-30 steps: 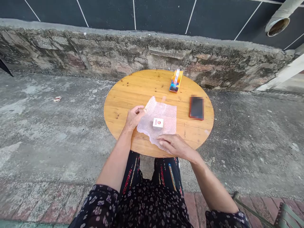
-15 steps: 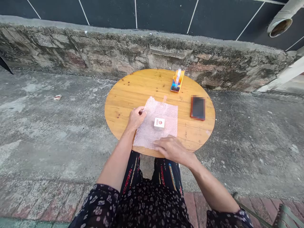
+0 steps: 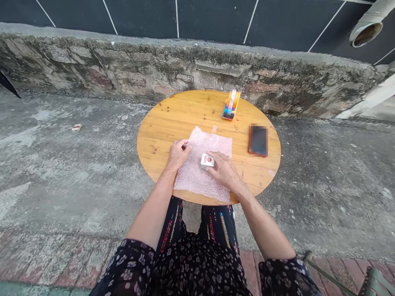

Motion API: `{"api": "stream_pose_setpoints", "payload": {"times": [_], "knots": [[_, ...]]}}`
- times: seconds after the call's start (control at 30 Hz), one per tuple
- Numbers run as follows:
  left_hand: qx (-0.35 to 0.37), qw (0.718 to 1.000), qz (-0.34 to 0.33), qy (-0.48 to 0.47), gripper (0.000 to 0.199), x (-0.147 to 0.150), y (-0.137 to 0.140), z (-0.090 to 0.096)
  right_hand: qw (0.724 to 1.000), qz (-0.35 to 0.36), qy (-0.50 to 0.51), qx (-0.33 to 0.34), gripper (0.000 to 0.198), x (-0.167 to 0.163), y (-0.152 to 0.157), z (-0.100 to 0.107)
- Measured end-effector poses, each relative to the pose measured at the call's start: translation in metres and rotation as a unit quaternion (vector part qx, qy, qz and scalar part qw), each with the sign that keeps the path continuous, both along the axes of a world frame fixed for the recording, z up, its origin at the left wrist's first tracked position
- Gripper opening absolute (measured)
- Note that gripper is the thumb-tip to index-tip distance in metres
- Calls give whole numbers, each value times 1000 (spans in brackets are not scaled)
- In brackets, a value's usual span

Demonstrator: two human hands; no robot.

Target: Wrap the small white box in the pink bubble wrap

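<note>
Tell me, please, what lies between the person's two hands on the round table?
In the head view, a small white box on bubble wrap lies between left hand and right hand, whose fingers touch it.

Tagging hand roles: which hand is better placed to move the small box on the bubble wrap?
Right. The right hand already has fingers against the small box, while the left hand rests on the left edge of the bubble wrap, apart from the box.

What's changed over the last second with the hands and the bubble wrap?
The right hand left the near edge of the bubble wrap and moved forward to touch the small box. The wrap, lifted a second ago, now lies flat. The left hand stayed on its left edge; the tape dispenser and phone stayed put.
</note>
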State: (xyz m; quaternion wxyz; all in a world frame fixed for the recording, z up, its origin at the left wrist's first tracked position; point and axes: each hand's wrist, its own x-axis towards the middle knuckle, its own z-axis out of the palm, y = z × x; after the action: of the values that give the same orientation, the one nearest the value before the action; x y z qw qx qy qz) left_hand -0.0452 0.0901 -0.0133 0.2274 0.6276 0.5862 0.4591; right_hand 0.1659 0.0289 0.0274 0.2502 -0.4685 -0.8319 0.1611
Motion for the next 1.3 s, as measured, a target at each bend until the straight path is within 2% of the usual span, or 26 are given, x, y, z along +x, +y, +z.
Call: {"api": "stream_pose_setpoints", "payload": {"times": [0.2,0.37,0.53,0.63,0.77,0.83,0.9,0.97,1.03,1.17,1.3], "knots": [[-5,1000,4,3,21,1,-1,1,999,-38,33,2,53,16,-3,1],[-7,1000,4,3,21,1,-2,3,990,-121,73,14,53,57,-12,5],[0,1000,7,13,20,1,-2,3,975,-209,64,33,53,107,-18,7],[5,1000,8,20,18,1,-2,2,965,-256,57,17,54,129,-18,3],[6,1000,11,25,19,2,-3,2,964,-260,49,1,55,142,-18,-7],[3,1000,12,27,20,2,-3,2,968,-248,39,25,54,142,-20,-9],[0,1000,14,28,20,2,-3,3,962,-259,29,76,51,138,-24,-7],[-1,1000,13,28,20,2,-3,3,951,-276,35,131,43,129,-29,-5],[0,1000,10,28,20,2,-2,2,951,-259,53,162,34,115,-33,-3],[-1,1000,13,28,21,1,-2,1,978,-142,33,148,29,73,-39,-9],[-1,999,20,36,21,2,-2,0,988,-94,-20,119,26,35,-39,-14]]}}
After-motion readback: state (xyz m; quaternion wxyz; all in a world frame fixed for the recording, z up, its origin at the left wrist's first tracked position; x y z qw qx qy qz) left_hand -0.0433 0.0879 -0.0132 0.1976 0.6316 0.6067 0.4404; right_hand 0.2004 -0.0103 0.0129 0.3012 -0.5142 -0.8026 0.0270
